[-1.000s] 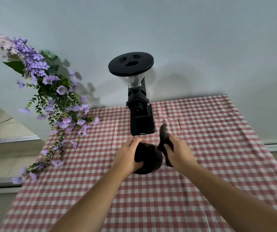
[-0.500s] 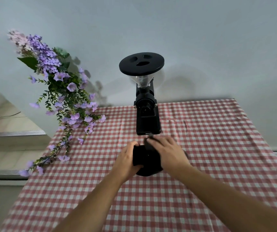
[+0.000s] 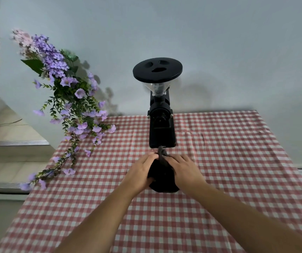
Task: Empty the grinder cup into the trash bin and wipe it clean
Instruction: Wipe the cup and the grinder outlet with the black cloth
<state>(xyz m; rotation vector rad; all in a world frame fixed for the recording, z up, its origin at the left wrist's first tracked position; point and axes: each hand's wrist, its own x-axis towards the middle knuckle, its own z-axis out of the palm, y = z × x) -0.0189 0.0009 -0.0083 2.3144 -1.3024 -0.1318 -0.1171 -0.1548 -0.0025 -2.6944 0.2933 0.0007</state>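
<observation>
Both hands [image 3: 164,170] clasp grinder cup [image 3: 162,181], apparently just before grinder [image 3: 162,130].

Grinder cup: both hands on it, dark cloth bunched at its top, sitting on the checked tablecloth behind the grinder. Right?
One thing is off. In the head view the grinder cup sits in front of the grinder, nearer the camera, not behind it. The rest holds: left hand and right hand on it, cloth bunched on top, checked tablecloth beneath.

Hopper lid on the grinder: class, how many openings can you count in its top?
3. On the hopper lid, one opening sits upper left, one upper right, and a larger one lies below them near the centre. None looks hidden.
</observation>
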